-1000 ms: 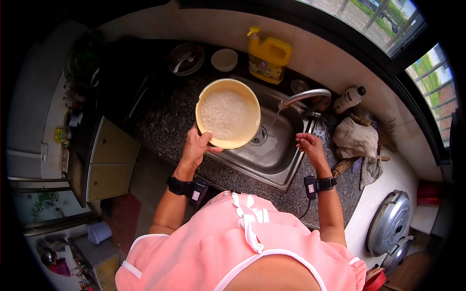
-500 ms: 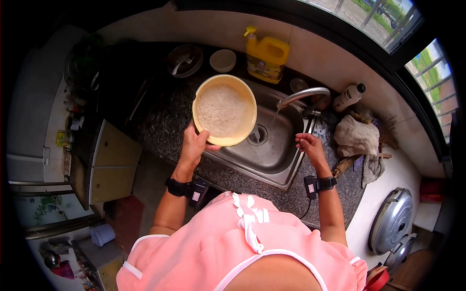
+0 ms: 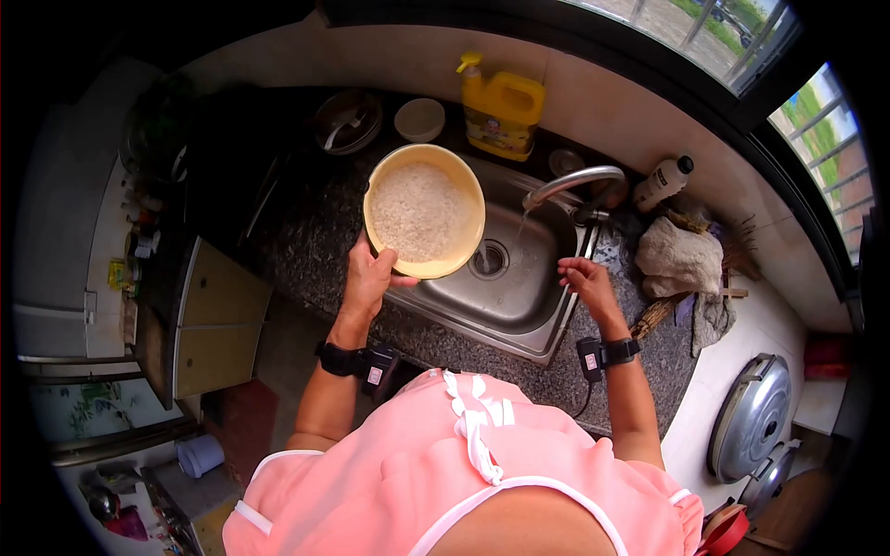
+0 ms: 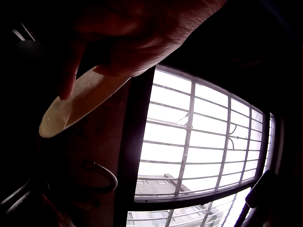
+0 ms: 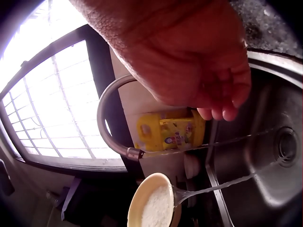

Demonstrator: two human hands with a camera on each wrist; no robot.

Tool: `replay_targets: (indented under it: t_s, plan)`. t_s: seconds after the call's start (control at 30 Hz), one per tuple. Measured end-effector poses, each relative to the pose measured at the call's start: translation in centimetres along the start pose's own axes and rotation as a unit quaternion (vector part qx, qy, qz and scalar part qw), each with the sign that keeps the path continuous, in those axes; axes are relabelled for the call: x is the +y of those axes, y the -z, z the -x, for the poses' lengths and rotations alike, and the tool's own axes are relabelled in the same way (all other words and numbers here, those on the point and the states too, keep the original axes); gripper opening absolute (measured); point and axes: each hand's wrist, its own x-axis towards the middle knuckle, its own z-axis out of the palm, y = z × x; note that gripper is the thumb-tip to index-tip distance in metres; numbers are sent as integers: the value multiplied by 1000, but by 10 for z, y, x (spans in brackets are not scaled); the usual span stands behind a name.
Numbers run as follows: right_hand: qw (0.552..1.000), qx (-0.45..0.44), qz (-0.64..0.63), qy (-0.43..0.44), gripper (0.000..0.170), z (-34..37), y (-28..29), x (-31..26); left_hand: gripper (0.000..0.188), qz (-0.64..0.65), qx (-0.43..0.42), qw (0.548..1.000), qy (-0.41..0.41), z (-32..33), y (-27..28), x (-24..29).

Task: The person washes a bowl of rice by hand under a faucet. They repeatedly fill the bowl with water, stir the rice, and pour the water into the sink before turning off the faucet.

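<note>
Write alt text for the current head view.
Seen from above, a left hand holds a pale yellow bowl of white grains at a steel sink where a tap runs. The right hand, holding nothing, is by the sink's right edge.

Pale yellow bowl (image 3: pixel 476 222), tilted above the sink (image 3: pixel 505 304) edge, white grains (image 3: pixel 422 211) inside, apparently rice, water (image 5: pixel 222 185) streaming off.

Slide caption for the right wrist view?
Right hand near two water streams entering the sink, one from the tap, one from a bowl of rice.

Blown-out window (image 4: pixel 203 135), dark curved edges
</note>
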Motion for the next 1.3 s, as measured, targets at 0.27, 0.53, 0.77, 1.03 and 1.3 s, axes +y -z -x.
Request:
replay_targets:
  t_s: [0.27, 0.53, 0.77, 1.03, 1.3]
  plan:
    - [999, -22, 7, -23, 19, -1, -10, 7, 38, 36, -14, 997, 64, -13, -11, -22]
    - [1000, -21, 3, -18, 19, 4, -8, 10, 31, 99, -62, 982, 149, -26, -36, -49]
    - [999, -25, -20, -31, 21, 11, -5, 12, 27, 167, -109, 954, 224, -36, -54, -85]
    - [994, -41, -73, -68, 40, 26, -20, -25, 31, 192, -175, 927, 272, -28, -67, -98]
    - [994, -22, -82, -63, 38, 28, -25, -30, 36, 166, -200, 934, 246, -29, -77, -106]
